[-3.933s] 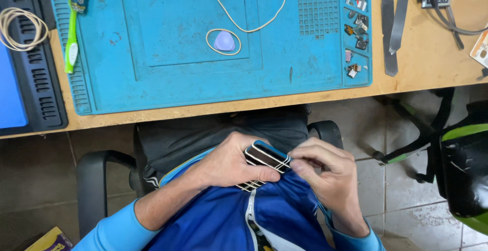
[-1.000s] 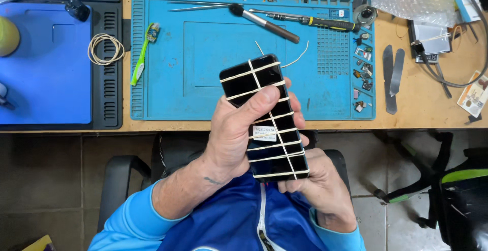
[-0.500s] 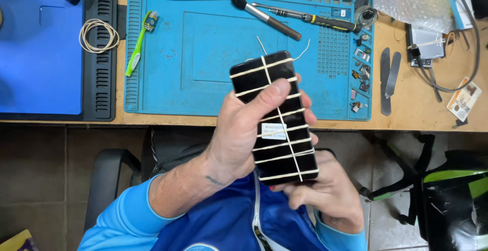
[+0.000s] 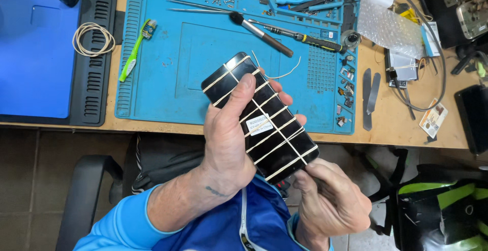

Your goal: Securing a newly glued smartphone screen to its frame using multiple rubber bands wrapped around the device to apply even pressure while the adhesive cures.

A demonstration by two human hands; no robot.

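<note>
One black phone (image 4: 262,116), bound by several rubber bands, is gripped by the left hand (image 4: 229,134); the right hand (image 4: 330,200) pinches its near end. One toothbrush (image 4: 134,50) lies far left.

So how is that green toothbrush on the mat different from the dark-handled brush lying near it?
The green toothbrush has a bright green plastic handle and a flat head of bristles; the dark-handled brush has a brown-black handle and a small round tuft. The toothbrush lies at the blue mat's left edge, nearly upright in the picture; the dark brush lies across the mat's upper middle, slanting. Both rest on the mat, untouched by either hand.
</note>
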